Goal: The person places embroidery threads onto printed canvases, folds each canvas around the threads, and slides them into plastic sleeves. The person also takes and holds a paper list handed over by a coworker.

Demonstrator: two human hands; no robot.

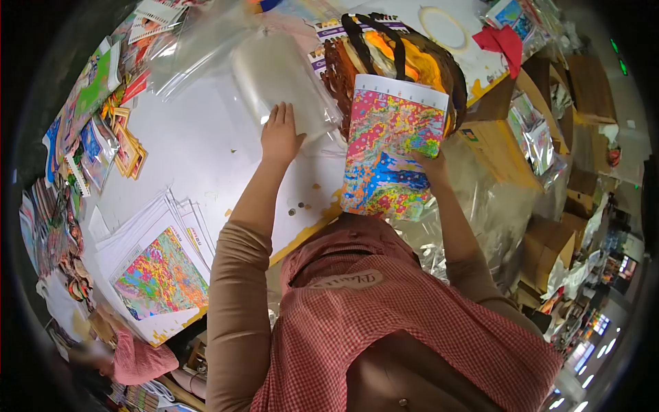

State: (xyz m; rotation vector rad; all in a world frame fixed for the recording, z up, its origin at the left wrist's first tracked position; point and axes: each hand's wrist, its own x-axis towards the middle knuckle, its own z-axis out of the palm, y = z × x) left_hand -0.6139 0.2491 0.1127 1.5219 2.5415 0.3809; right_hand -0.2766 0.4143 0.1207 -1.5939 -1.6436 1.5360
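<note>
"What took up the most room?"

"The white table point(199, 144). On its right part sat a bundle of yellow, orange and brown strands point(419, 65), full and soft-looking."

"And the printed sheet point(395, 141)?"

"Smaller than the bundle. It was up in front of it, over the table's near edge, its white margin at the top. I judged it light and fairly stiff, since it hung flat without sagging, though a hard pinch might have creased it. A side edge or that margin seemed the best hold."

"Next in size?"

"The stack of clear plastic point(264, 72), left of the sheet. Glossy, so probably slippery and floppy layer by layer. A loose edge would have been the place to take it."

"How were the hands?"

"The right hand point(431, 169) gripped the sheet at its right edge; the fingers behind were hidden. The left hand point(279, 134) lay flat on the plastic's near end, fingers extended, clasping nothing."

"Anything tinier?"

"A few dark round bits point(292, 212) near the table's edge."
</note>
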